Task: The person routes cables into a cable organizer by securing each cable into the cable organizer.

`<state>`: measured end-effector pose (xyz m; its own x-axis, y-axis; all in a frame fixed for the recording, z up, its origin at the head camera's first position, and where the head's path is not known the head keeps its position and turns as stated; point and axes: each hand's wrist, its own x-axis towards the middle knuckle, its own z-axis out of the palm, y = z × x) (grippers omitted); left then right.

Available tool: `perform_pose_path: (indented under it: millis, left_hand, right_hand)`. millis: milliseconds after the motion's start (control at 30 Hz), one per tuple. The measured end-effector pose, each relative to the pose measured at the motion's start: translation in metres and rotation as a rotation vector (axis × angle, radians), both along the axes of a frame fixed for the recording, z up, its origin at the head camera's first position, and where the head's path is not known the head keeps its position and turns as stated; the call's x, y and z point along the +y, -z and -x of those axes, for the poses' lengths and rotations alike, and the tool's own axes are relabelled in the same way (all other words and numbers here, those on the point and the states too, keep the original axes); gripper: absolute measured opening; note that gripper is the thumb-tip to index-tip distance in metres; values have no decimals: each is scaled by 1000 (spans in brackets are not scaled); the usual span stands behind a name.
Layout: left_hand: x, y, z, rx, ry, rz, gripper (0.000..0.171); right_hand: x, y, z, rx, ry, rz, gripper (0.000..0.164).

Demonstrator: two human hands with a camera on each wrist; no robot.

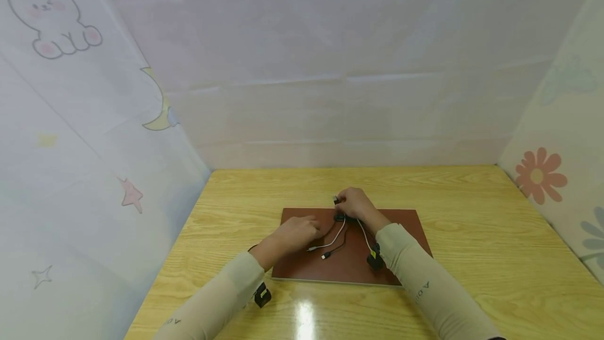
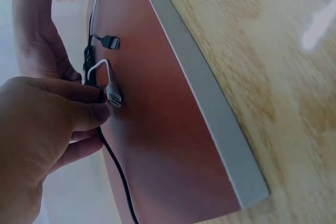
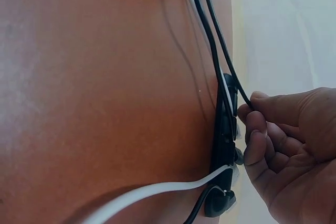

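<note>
A black cable clip strip (image 3: 223, 145) sits near the far edge of a brown board (image 1: 311, 269), with black and white cables in its slots. My right hand (image 1: 356, 202) is just behind the strip, pinching a thin black cable (image 3: 226, 56) between thumb and forefinger. To the left, my left hand (image 2: 47, 124) pinches a black cable (image 2: 119, 169) that trails down past its fingers. Beside those fingertips a white cable's plug (image 2: 114, 95) hangs over the board. A black USB plug (image 2: 111, 42) lies farther along. Curled fingers partly hide the strip in the head view.
The board lies on a light wooden table (image 1: 236, 198). Black wrist devices (image 1: 375, 261) are worn near both sleeves. Pale printed sheets (image 1: 283, 93) stand behind the table and at both sides.
</note>
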<state>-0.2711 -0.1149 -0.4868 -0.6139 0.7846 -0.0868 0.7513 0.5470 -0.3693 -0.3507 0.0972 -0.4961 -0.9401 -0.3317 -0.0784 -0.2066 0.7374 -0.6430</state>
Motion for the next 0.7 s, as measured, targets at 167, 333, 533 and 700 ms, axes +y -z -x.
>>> perform_pose_path:
  millis: [167,333,533,700]
  left_hand:
    - [0,-1,-1,26,31,-10,19]
    - [1,0,-1,24,40,-10,17]
    - [3,-1,-1,19,61,-10,15]
    - [3,-2,-2,24,80,-15,12]
  right_hand:
    - [-1,1,-1,10,-4,-21,12]
    - [-1,0,-3,13,-1,-34,12]
    - [-1,0,-3,3,-10,-40,10]
    - [-2,1,-4,35,-46,-66,6]
